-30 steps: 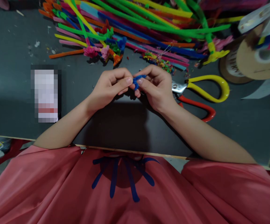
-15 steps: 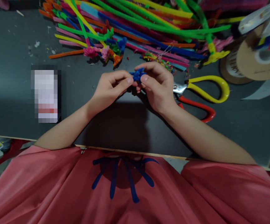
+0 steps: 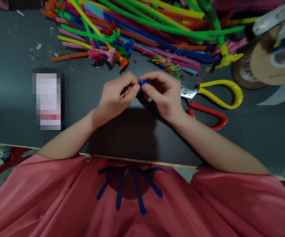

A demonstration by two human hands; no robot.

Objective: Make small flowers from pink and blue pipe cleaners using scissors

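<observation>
My left hand [image 3: 116,95] and my right hand [image 3: 163,93] meet above the dark table [image 3: 14,95], fingertips pinched together on a small blue pipe-cleaner piece [image 3: 142,82]. Most of the blue piece is hidden between my fingers. Both hands are closed on it. Several blue pipe-cleaner lengths [image 3: 132,187] lie on my pink lap below the table edge.
A heap of coloured pipe cleaners [image 3: 157,26] covers the far side, with small finished flowers [image 3: 110,54] in front of it. Cutters with yellow and red handles [image 3: 213,98] lie right of my right hand. Ribbon spools [image 3: 273,56] stand at far right. A blurred-out object [image 3: 48,100] lies at left.
The blue piece, raised and more exposed half a second ago, is now tucked lower between my fingertips. Both hands have shifted slightly and closed in on it.
</observation>
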